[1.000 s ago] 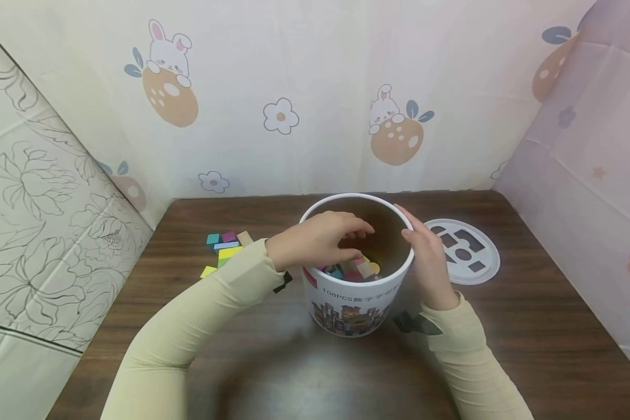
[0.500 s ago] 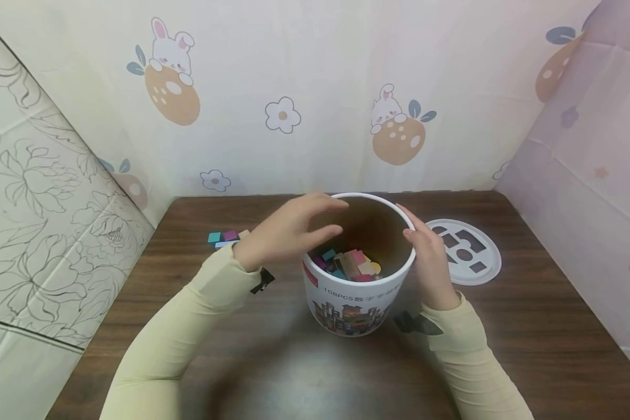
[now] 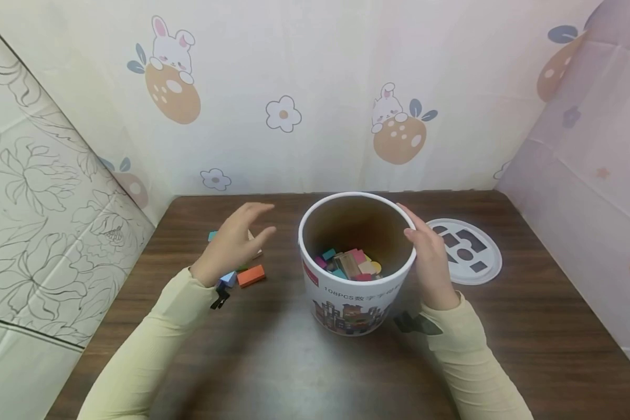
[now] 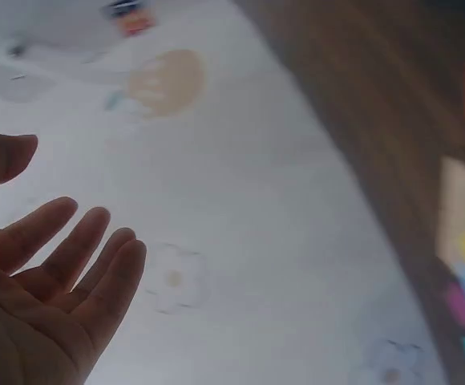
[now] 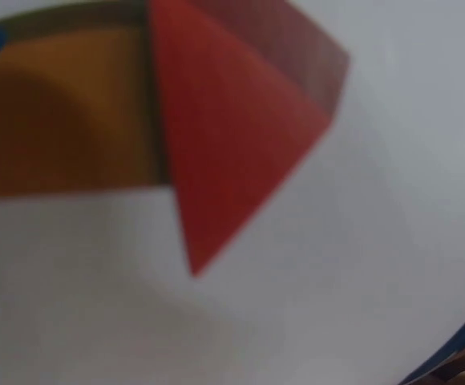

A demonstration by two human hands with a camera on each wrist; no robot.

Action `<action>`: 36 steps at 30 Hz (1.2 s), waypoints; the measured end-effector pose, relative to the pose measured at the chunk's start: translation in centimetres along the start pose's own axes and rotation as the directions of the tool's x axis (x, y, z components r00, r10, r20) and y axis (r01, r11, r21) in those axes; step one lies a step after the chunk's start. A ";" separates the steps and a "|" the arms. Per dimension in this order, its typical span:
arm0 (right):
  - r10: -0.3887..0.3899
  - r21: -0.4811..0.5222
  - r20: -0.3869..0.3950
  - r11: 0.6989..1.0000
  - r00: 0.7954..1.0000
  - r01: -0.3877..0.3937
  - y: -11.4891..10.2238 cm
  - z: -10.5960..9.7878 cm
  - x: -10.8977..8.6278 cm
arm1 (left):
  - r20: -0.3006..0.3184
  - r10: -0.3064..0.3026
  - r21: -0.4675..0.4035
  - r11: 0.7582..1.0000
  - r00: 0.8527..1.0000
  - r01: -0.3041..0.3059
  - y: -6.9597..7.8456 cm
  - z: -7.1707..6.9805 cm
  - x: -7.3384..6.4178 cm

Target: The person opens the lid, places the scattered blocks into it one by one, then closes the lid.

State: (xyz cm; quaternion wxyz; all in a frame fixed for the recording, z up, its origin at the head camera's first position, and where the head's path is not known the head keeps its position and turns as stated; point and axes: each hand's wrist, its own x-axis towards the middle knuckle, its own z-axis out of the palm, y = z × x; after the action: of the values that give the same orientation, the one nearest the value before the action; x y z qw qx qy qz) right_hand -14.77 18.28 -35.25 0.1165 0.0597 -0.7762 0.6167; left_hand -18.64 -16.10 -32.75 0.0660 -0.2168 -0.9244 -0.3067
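Observation:
A white bucket (image 3: pixel 359 291) with a printed side stands upright on the table. Inside it lies a pile of coloured and plain wooden blocks (image 3: pixel 349 265). My right hand (image 3: pixel 431 265) holds the bucket's right rim, thumb tip over the edge and fingers along the outside. The right wrist view is filled by the bucket's printed wall (image 5: pixel 297 265). Left of the bucket, my left hand (image 3: pixel 236 242) has its fingers spread and nothing in them. It hovers over loose blocks, partly hiding them; an orange block (image 3: pixel 251 276) and a blue block (image 3: pixel 228 279) show beside it.
A white lid (image 3: pixel 492 259) with shaped holes lies right of the bucket, behind my right hand. The brown wooden table (image 3: pixel 304 373) backs onto a hanging cloth (image 3: pixel 325 151) with rabbit and flower prints. A line-drawn flower panel (image 3: pixel 37 186) stands at the left.
My left hand has drawn out of the bucket and moved left, over the loose blocks, fingers spread. The right hand stays at the rim, and the bucket has not moved.

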 end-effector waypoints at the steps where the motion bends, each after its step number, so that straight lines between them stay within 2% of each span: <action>1: 0.001 0.000 -0.001 1.000 1.000 -0.001 0.0 0.0 0.0 | 0.021 -0.022 0.023 1.000 1.000 0.022 -0.7 0.3 -0.3; 3: 0.000 -0.001 -0.003 1.000 1.000 0.000 0.0 0.0 0.0 | 0.061 -0.061 0.073 0.996 0.996 0.056 -2.1 1.1 -0.8; 8: 0.003 0.001 -0.002 1.000 1.000 -0.003 0.1 0.0 0.0 | 0.125 -0.093 0.209 0.976 0.988 0.065 -5.0 3.4 -2.1; 13: 0.018 0.007 -0.002 1.000 1.000 -0.018 0.1 0.1 0.0 | 0.138 -0.045 0.313 0.950 0.989 0.000 -6.5 5.4 -3.0; 16: 0.020 0.012 0.000 1.000 1.000 -0.020 0.1 0.0 0.0 | 0.137 -0.016 0.390 0.920 0.990 -0.039 -7.0 6.2 -3.4; 19: 0.015 0.013 0.003 1.000 1.000 -0.015 0.1 0.0 0.0 | 0.156 -0.036 0.439 0.898 0.987 -0.036 -7.1 6.7 -3.7; 22: 0.007 0.007 0.001 1.000 1.000 -0.007 0.2 0.0 0.0 | 0.182 -0.080 0.458 0.889 0.980 -0.012 -7.0 6.8 -3.9; 25: 0.000 0.000 -0.001 1.000 1.000 0.000 0.2 0.0 0.0 | 0.192 -0.098 0.468 0.884 0.976 -0.003 -7.0 7.0 -3.9; 32: 0.004 0.014 0.000 1.000 1.000 -0.004 0.2 0.0 0.1 | 0.182 -0.055 0.515 0.856 0.982 -0.048 -7.3 7.6 -4.0; 36: 0.009 0.028 0.000 1.000 1.000 -0.009 0.2 0.1 0.1 | 0.166 -0.034 0.523 0.850 0.986 -0.059 -7.4 7.9 -4.0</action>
State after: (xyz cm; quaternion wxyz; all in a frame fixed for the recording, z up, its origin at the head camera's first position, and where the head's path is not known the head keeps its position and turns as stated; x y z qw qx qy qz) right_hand -14.88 18.22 -35.40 0.1129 0.0577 -0.7677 0.6282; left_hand -18.20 -18.17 -44.06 0.0462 -0.2218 -0.9737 -0.0220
